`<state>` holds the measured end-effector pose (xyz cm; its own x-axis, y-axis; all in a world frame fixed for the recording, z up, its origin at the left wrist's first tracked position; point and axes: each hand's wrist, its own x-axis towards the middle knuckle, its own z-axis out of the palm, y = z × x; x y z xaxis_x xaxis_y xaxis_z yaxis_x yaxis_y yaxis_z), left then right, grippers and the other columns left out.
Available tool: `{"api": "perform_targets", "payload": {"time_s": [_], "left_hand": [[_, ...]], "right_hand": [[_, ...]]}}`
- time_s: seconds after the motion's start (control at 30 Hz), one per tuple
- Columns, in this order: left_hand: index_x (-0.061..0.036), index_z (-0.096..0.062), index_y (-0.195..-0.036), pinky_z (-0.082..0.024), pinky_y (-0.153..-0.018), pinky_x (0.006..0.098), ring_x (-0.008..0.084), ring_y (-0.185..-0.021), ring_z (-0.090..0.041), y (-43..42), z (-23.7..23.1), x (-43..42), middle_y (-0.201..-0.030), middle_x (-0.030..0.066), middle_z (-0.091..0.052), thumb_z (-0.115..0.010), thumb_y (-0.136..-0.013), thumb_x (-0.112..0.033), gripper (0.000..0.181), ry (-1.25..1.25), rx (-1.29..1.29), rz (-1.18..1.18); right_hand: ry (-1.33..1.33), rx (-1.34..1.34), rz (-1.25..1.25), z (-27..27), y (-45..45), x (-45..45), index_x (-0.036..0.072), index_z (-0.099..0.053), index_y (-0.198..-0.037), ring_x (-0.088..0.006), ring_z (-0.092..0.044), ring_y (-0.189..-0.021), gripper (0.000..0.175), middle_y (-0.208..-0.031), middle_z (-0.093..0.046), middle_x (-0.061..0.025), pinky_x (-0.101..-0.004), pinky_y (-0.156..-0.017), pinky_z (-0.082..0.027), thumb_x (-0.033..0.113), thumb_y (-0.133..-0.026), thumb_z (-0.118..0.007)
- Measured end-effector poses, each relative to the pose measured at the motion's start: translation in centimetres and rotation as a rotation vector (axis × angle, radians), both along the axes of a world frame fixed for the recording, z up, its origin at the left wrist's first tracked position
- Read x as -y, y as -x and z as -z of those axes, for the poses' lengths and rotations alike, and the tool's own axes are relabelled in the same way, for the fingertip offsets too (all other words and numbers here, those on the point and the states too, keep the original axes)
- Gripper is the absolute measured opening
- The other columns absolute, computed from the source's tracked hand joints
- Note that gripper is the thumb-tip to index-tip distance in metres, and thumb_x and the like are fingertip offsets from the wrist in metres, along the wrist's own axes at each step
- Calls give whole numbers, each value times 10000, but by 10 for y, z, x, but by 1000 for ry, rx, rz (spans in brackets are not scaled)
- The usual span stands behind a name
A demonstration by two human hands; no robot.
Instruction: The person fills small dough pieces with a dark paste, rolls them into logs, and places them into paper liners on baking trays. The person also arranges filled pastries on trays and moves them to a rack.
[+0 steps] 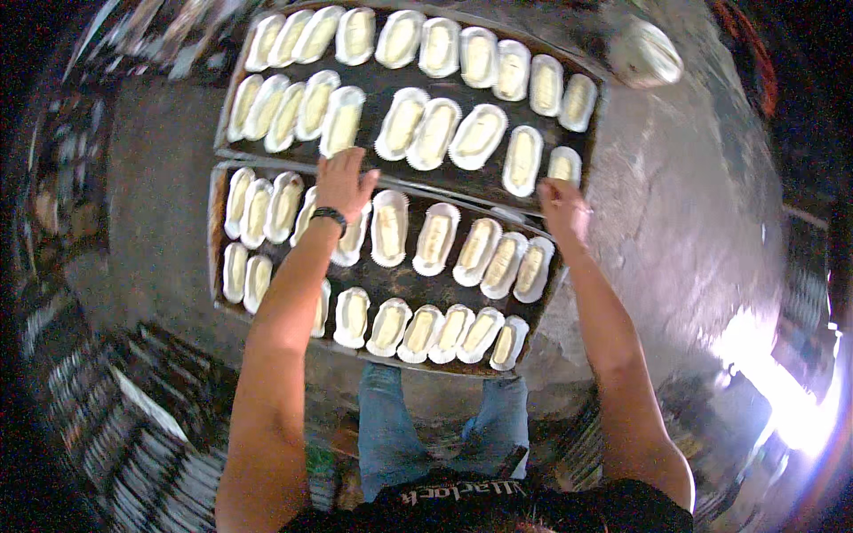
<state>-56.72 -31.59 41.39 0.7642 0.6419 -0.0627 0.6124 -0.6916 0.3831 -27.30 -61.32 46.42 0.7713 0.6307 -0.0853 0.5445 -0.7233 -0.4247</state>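
Observation:
Two dark metal baking trays lie end to end before me: a far tray [371,100] and a near tray [410,283]. Both carry rows of pale, elongated dough pieces in white fluted paper cups. My left hand [343,183], with a dark wristband [330,216], reaches over the seam between the trays. Its fingertips meet the near end of a paper cup [343,120] in the far tray, thumb held apart. At the far tray's right edge, my right hand [565,206] has curled fingers by a paper cup [565,163]. Whether they grip it is unclear.
The trays rest on a grey, worn surface [673,200]. A pale rounded bundle or bag [646,53] sits beyond the far right corner. Blurred slatted racks or stacks [153,460] stand at lower left. Bright light glares at lower right.

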Motion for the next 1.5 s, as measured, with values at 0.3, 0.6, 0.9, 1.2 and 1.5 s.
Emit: {"api": "perform_targets", "payload": {"time_s": [0.3,0.6,0.9,1.2,1.5], "left_hand": [[-127,-434,-1436,-136,-1186,584,317,-1471,-198,-138,-14,2,-1542,59,-335,-672,-838,-285,663,-308,-64,479],[-186,-349,-1495,-19,-1177,649,316,-1493,-124,-153,-3,35,-1536,36,-332,-760,-753,-437,884,-143,-307,549],[-164,-370,-1479,-123,-1177,599,271,-1435,-284,-137,-4,5,-1496,35,-389,-680,-796,-159,751,-312,-247,311],[-108,-331,-1490,-108,-1183,587,302,-1419,-312,-119,2,-11,-1411,111,-499,-741,-775,-412,878,-198,-550,296],[-81,-478,-1355,-109,-1174,586,292,-1387,-352,-117,-18,7,-1336,113,-554,-721,-785,-487,741,-135,-547,238]], "right_hand": [[35,114,-498,27,39,-107,82,-685,-1009,-331,-628,-999,273,-1093,-654,-140,-440,-888,-504,281,-822,-686],[331,-91,-555,17,23,-63,78,-739,-878,-347,-633,-952,453,-901,-710,-145,-472,-889,-485,499,-877,-574],[237,70,-342,0,-18,-21,55,-699,-1033,-300,-597,-1038,341,-1021,-700,-119,-445,-954,-458,356,-881,-644],[263,148,-246,10,-23,19,73,-704,-941,-308,-623,-997,239,-946,-696,-113,-458,-872,-486,290,-841,-695],[548,129,-307,-1,-39,46,78,-682,-1061,-311,-540,-1161,361,-1157,-646,-120,-488,-996,-409,384,-882,-613]]}}
